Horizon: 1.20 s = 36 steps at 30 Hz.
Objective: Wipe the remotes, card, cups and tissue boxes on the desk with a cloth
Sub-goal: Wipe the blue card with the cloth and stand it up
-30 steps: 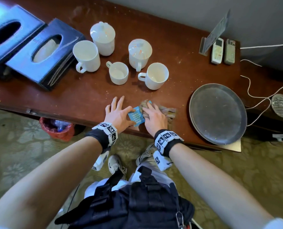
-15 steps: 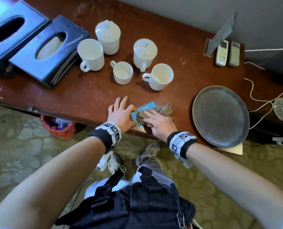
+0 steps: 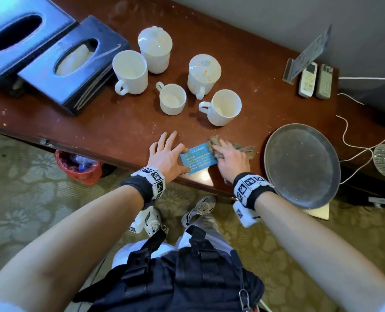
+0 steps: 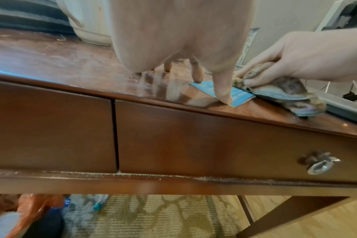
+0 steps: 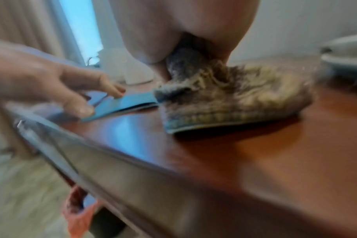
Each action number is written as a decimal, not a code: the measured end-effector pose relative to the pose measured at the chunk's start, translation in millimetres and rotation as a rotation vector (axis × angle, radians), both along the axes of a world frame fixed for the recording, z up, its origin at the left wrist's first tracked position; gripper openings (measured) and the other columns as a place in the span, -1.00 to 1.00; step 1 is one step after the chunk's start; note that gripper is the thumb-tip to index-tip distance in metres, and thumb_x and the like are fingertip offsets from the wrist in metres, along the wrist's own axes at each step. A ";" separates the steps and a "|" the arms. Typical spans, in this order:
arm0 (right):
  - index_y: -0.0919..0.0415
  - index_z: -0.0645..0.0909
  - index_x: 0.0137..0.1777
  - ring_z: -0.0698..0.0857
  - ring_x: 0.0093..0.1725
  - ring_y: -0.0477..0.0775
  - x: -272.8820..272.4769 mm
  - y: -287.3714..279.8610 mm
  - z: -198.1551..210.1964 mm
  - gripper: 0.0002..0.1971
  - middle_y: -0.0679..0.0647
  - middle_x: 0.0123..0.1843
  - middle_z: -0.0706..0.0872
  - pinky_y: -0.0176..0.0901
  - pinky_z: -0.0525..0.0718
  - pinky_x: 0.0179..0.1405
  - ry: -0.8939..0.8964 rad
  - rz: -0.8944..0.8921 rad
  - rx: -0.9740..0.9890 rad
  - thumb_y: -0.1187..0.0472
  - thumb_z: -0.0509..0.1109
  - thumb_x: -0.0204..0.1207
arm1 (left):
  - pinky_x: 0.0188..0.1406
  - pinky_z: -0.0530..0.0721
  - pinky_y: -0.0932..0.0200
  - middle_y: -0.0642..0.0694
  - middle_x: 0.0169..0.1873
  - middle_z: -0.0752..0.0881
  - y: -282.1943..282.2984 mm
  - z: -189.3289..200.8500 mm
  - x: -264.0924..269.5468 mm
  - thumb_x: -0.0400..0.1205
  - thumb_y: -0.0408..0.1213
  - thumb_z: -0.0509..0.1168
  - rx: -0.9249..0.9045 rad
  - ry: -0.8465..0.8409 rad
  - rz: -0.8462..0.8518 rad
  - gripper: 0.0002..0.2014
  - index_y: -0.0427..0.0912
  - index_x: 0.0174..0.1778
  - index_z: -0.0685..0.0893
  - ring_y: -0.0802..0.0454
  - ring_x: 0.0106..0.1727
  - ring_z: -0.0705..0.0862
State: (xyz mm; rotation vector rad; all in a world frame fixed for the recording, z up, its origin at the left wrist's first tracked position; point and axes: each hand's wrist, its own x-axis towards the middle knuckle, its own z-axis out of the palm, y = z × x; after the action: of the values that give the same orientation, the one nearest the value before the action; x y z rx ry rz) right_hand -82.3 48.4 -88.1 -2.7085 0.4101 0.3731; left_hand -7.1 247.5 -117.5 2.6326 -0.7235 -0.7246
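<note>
A blue card (image 3: pixel 198 159) lies flat near the desk's front edge. My left hand (image 3: pixel 175 157) is spread flat, with its thumb (image 4: pixel 224 90) and forefinger pressing the card's left end. My right hand (image 3: pixel 227 154) grips a crumpled brownish cloth (image 3: pixel 243 148) and rests it on the card's right end (image 5: pixel 122 104). Behind them stand several white cups (image 3: pixel 220 108), two of them lidded (image 3: pixel 155 50). Two dark tissue boxes (image 3: pixel 74 64) sit at the far left. Two remotes (image 3: pixel 308 79) lie at the far right, by the wall.
A round metal tray (image 3: pixel 301 165) overhangs the desk edge just right of my right hand. A card stand (image 3: pixel 308 55) leans behind the remotes. White cables (image 3: pixel 355 136) trail on the right. A red-lined bin (image 3: pixel 79 167) stands under the desk.
My right hand has rubbed the cloth back and forth over the card and now sits at its right end, baring more blue. The left hand has stayed on the card.
</note>
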 end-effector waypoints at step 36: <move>-0.02 0.58 0.47 0.26 0.66 0.04 9.3 39.7 -1.5 -0.49 -0.05 0.67 0.35 0.10 0.58 0.35 0.037 0.214 -0.041 0.36 0.24 0.54 | 0.70 -0.16 -0.10 0.09 0.75 -0.08 -3.5 0.9 -2.6 0.49 0.02 0.54 -0.043 0.062 0.126 -0.15 -0.01 0.62 0.21 0.04 0.75 -0.22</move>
State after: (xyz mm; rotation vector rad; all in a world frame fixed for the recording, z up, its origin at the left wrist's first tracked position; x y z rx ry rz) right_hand -73.0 88.1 -89.6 -2.7974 0.1380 0.4784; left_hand -9.6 244.0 -116.6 2.5775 -0.5439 -0.7421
